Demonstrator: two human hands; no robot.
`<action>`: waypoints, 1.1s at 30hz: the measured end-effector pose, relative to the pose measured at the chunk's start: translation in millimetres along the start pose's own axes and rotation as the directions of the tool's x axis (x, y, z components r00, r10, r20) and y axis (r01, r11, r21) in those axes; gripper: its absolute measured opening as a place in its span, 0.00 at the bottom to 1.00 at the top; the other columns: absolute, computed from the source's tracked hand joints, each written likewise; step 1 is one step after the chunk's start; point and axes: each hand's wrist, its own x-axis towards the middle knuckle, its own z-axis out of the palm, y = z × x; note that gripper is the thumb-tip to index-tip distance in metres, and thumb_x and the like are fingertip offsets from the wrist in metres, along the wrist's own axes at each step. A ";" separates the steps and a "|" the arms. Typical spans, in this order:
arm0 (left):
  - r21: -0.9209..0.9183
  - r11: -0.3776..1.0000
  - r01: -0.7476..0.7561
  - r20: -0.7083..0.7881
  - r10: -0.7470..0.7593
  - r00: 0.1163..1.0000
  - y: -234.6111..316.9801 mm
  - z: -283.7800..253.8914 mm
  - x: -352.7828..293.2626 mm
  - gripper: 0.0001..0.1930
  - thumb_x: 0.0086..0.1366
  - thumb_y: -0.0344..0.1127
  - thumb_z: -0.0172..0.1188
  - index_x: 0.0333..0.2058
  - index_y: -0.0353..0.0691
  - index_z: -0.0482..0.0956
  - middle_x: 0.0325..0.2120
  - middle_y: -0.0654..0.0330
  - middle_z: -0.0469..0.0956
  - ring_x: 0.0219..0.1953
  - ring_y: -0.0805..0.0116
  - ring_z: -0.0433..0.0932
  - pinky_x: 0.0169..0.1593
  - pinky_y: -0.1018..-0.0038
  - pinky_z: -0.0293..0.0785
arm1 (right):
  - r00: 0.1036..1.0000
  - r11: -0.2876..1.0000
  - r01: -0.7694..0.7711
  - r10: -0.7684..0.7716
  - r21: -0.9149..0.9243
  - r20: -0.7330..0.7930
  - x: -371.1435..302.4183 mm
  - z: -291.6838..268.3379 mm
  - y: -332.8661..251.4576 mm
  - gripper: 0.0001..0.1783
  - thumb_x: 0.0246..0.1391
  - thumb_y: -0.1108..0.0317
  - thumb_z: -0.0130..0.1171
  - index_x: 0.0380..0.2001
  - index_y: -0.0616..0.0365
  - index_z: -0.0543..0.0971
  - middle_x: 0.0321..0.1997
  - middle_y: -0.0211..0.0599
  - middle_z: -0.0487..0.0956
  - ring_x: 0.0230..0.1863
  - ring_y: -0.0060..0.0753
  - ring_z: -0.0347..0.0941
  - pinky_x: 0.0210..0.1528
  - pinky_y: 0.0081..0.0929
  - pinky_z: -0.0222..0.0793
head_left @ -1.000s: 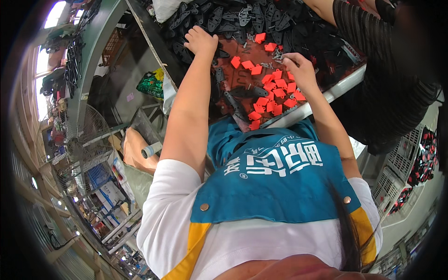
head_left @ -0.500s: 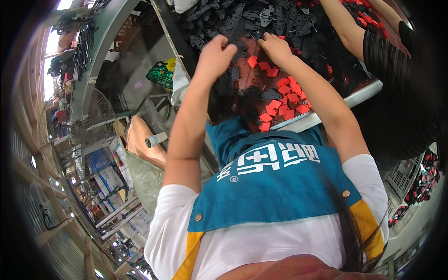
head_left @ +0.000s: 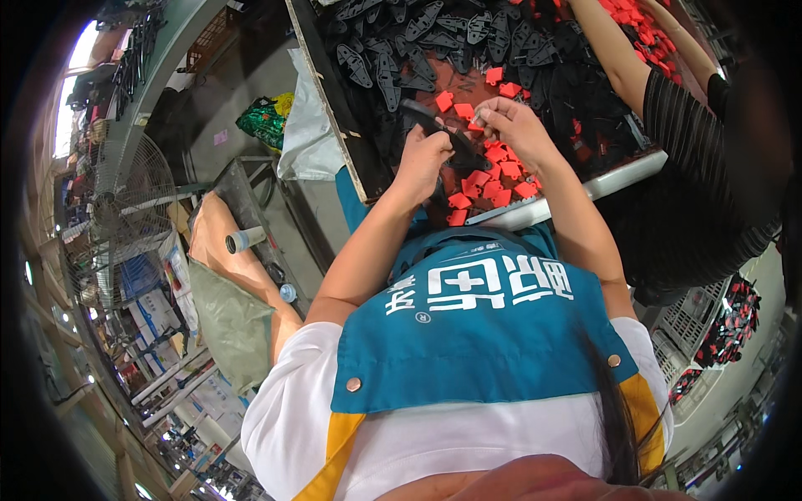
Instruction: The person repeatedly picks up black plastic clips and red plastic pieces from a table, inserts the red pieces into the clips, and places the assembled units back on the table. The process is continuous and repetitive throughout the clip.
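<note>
Head view: your left hand pinches 1 rigid, light black plastic piece; your right hand pinches 1 small red clip. Grip edges.

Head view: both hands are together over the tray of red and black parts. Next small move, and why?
Probably press the red piece onto the black part. The left hand grips the long black part, the right hand pinches a small red piece at its end, and the two nearly touch above the tray. Whether they are already joined is too small to tell.
</note>
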 end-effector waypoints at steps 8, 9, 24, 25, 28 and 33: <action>-0.017 1.000 -0.001 -0.012 0.001 1.000 8.3 25.2 -1.1 0.13 0.53 0.20 0.49 0.39 0.35 0.67 0.30 0.59 0.74 0.33 0.71 0.77 0.34 0.78 0.72 | 0.992 0.995 0.100 -0.097 0.025 -0.080 -17.5 15.4 0.0 0.09 0.59 0.66 0.52 0.37 0.62 0.74 0.28 0.27 0.75 0.26 0.14 0.66 0.31 0.15 0.63; 0.006 1.000 -0.029 0.000 0.029 1.000 7.1 22.0 -0.4 0.14 0.53 0.20 0.50 0.40 0.35 0.66 0.31 0.58 0.75 0.33 0.70 0.77 0.36 0.77 0.73 | 0.991 0.994 0.104 -0.101 0.029 -0.092 -18.0 16.4 -0.2 0.09 0.59 0.66 0.52 0.37 0.62 0.74 0.28 0.26 0.75 0.26 0.14 0.65 0.30 0.14 0.63; 0.314 0.881 -0.354 0.012 0.369 0.929 -11.2 24.4 2.7 0.19 0.58 0.26 0.60 0.42 0.36 0.59 0.30 0.58 0.73 0.30 0.76 0.72 0.32 0.81 0.68 | 0.975 0.993 0.111 -0.104 0.025 -0.195 -25.3 25.4 1.3 0.11 0.58 0.67 0.53 0.37 0.65 0.74 0.27 0.26 0.72 0.25 0.15 0.65 0.28 0.15 0.63; 0.326 0.875 -0.357 0.019 0.371 0.928 -12.0 20.5 5.9 0.18 0.58 0.25 0.60 0.42 0.36 0.59 0.30 0.59 0.73 0.30 0.76 0.72 0.32 0.81 0.68 | 0.976 0.994 0.112 -0.108 0.012 -0.187 -25.8 25.1 1.4 0.10 0.59 0.68 0.53 0.38 0.65 0.74 0.27 0.27 0.72 0.25 0.15 0.65 0.28 0.15 0.63; 0.334 0.877 -0.345 0.029 0.357 0.934 -13.0 14.0 7.7 0.16 0.59 0.24 0.59 0.41 0.36 0.60 0.29 0.59 0.73 0.29 0.77 0.72 0.33 0.80 0.68 | 0.976 0.990 0.131 -0.137 -0.050 -0.170 -29.1 27.0 0.4 0.10 0.59 0.69 0.52 0.39 0.66 0.73 0.28 0.28 0.74 0.27 0.16 0.67 0.29 0.14 0.64; 0.159 0.960 -0.230 -0.021 0.236 0.971 -4.5 16.9 2.5 0.13 0.60 0.27 0.58 0.40 0.37 0.63 0.28 0.60 0.74 0.27 0.76 0.70 0.33 0.79 0.67 | 0.952 0.940 0.261 -0.288 -0.220 -0.101 -31.0 25.5 13.3 0.09 0.59 0.71 0.50 0.40 0.65 0.72 0.31 0.33 0.75 0.30 0.17 0.70 0.32 0.16 0.66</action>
